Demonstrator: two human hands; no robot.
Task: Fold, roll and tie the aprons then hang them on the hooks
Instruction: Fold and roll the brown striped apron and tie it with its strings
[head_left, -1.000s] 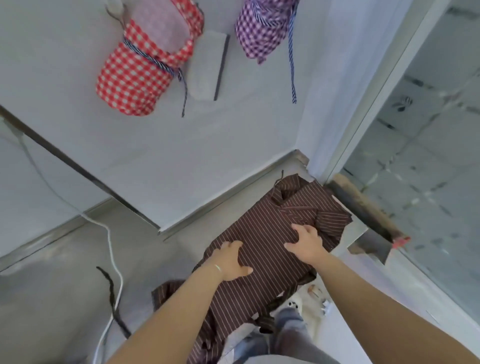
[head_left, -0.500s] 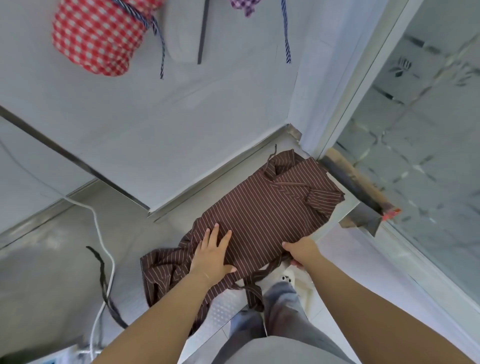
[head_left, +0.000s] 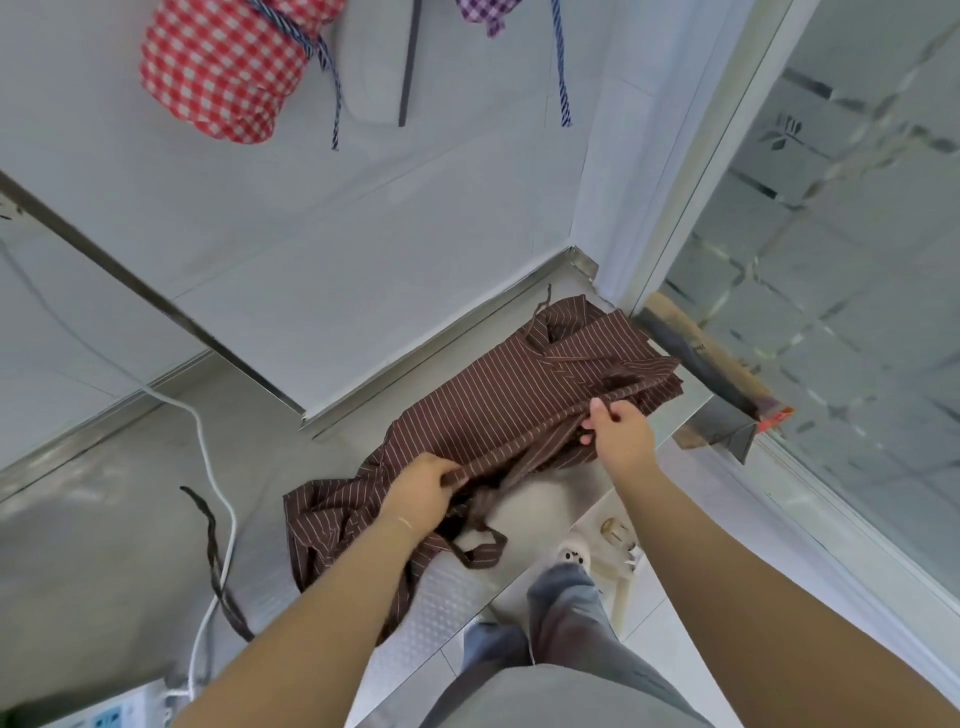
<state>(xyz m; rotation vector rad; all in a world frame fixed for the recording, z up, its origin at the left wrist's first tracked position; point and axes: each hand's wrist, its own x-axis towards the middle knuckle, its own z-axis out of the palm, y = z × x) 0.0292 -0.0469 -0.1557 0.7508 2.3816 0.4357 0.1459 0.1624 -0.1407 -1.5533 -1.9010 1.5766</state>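
Two bare hands work a brown striped apron (head_left: 498, 410) spread on a steel counter (head_left: 93, 545) set against a pale wall. At far left, a white cable (head_left: 210, 467) runs down across the counter, and a loose dark strap (head_left: 213, 551) lies just beside it. High on the wall, a rolled red checked apron (head_left: 223, 73) hangs tied with a blue-and-white striped cord (head_left: 332, 78); to its right a purple checked apron (head_left: 485, 13) shows only its lower edge at the top of the frame, its own cord dangling. On the counter, the left hand (head_left: 421, 493) grips the near edge of the brown apron, fingers curled over a gathered fold. The right hand (head_left: 618, 434) pinches the same near edge farther along, close to the bunched end of the cloth by the corner. A brown tie loops off the counter's front edge between the two arms. At far right stands a frosted glass panel (head_left: 831, 249).
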